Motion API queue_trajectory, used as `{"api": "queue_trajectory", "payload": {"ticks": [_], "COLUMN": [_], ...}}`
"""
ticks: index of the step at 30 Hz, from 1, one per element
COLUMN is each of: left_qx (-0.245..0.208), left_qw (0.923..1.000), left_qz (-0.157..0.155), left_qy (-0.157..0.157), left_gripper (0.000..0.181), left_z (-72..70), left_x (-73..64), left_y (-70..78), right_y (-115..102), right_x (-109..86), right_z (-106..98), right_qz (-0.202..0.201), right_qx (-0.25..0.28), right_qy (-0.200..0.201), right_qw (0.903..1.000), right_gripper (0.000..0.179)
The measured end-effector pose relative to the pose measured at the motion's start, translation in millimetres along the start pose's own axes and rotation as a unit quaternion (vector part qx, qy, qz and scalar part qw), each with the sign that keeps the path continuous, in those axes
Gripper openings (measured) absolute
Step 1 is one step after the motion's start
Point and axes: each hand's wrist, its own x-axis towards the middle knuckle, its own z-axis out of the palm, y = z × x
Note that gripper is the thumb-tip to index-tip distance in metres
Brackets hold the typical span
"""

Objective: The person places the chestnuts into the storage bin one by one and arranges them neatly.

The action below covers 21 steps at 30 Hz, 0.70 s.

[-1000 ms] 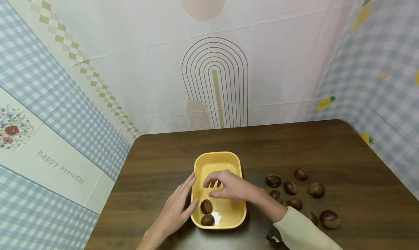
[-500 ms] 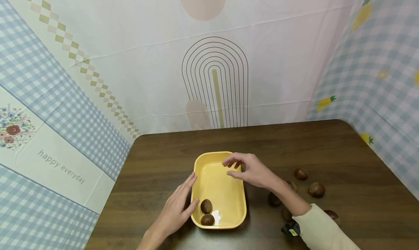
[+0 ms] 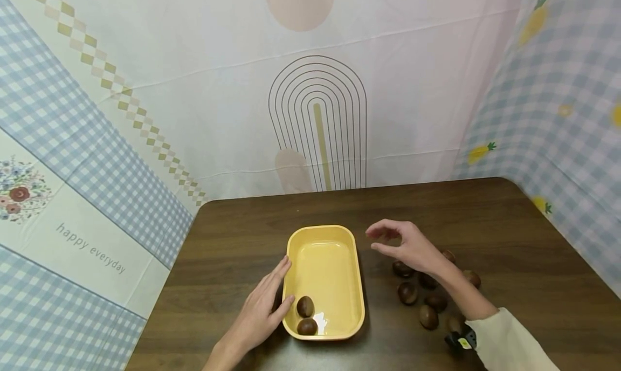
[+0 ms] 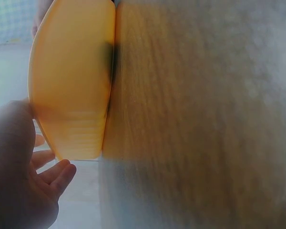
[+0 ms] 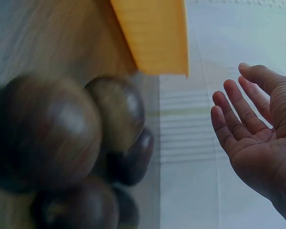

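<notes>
A yellow rectangular tray (image 3: pixel 335 284) stands on the table with two chestnuts (image 3: pixel 305 306) at its near left corner. My left hand (image 3: pixel 262 303) rests against the tray's left rim, fingers straight; the left wrist view also shows the fingers touching the tray wall (image 4: pixel 71 71). My right hand (image 3: pixel 405 244) is in the air right of the tray, thumb and fingers apart and loosely bent, holding nothing. Below and beside it lie several loose chestnuts (image 3: pixel 407 293), some hidden by the forearm. In the right wrist view the hand (image 5: pixel 252 114) is relaxed, with blurred chestnuts (image 5: pixel 117 112) to its left.
The dark wooden table (image 3: pixel 242 236) ends at a white printed cloth (image 3: pixel 223 90) behind it. Checked cloths hang at the left (image 3: pixel 87 128) and right (image 3: pixel 558 128). A black wrist device (image 3: pixel 458 339) is on the right forearm, above the chestnuts.
My right hand has moved from above the tray out to the right, over the table by the loose chestnuts. The left hand and the two chestnuts in the tray have stayed in place.
</notes>
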Motion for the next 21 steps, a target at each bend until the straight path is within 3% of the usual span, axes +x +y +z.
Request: {"api": "queue_trajectory", "payload": {"ticks": [21], "left_qx": [0.0], "left_qw": [1.0], "left_qz": [-0.002], "left_qy": [-0.001], "left_gripper": [0.071], "left_z": [-0.8], "left_x": [-0.6], "left_y": [0.7], "right_y": [46.1], "right_x": [-46.3], "right_z": [-14.3], "right_qz": [0.069], "right_qx": [-0.04], "right_qy": [-0.025], "right_qw": [0.9966], "right_gripper": [0.028]}}
